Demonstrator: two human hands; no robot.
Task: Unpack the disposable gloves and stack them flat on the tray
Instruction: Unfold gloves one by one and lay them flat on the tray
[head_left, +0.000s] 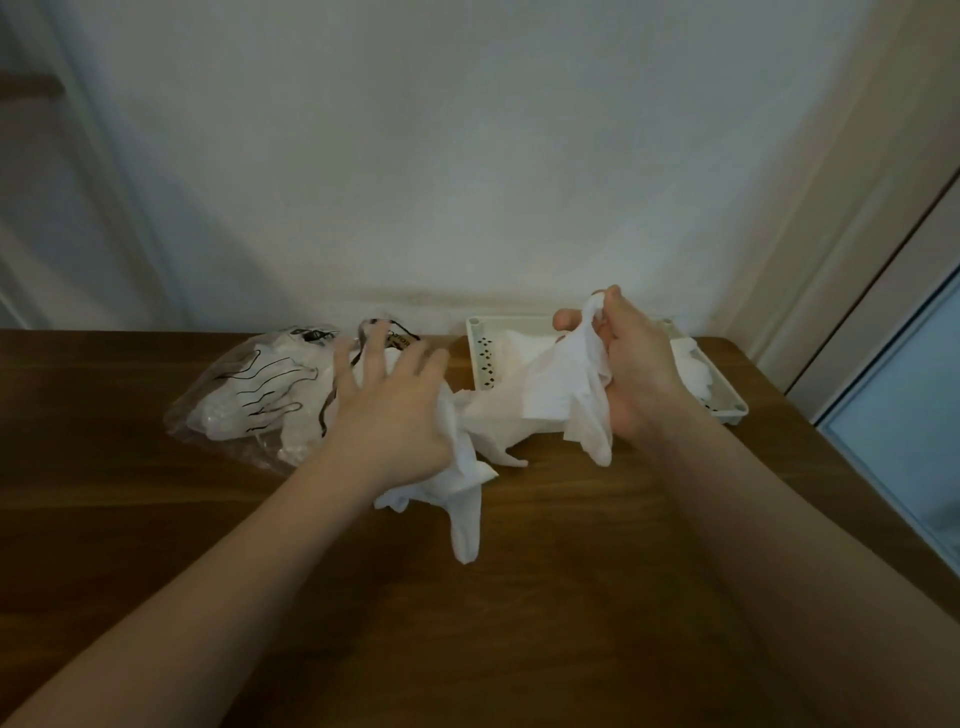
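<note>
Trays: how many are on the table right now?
1. The white perforated plastic tray sits at the back right of the brown wooden table, against the wall, partly hidden behind the right hand and its thin white gloves.

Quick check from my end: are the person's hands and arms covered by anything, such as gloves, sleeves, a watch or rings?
No. Both the left hand and the right hand are bare, with no gloves on them. Both forearms are uncovered to the frame edge, so no sleeves show. No watch, bracelet or ring is visible.
</note>
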